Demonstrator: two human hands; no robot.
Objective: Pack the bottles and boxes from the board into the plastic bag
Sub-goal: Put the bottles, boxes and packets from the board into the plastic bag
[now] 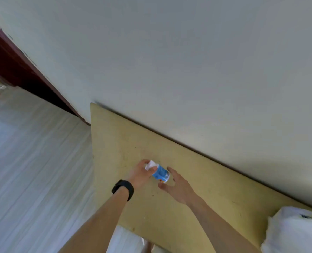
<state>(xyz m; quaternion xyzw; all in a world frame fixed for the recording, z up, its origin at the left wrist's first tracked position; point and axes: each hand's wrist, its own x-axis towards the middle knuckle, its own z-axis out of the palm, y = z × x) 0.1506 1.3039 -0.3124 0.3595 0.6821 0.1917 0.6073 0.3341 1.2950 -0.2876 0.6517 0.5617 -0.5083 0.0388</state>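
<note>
A small bottle (160, 174) with a blue label and a white cap is tilted over the tan board (215, 189). My left hand (142, 173), with a black band on its wrist, grips the bottle at the cap end. Just right of the bottle's base, my right hand (177, 185) is spread with relaxed fingers and holds nothing. The white plastic bag (295, 232) lies at the lower right, on the board's corner. No other bottles or boxes show on the board.
The board leans or lies against a white wall (188, 70). Pale wood-grain floor (33, 170) runs along the left, and a dark red door frame (14, 57) stands at the far left. A white object (127, 241) sits at the bottom edge.
</note>
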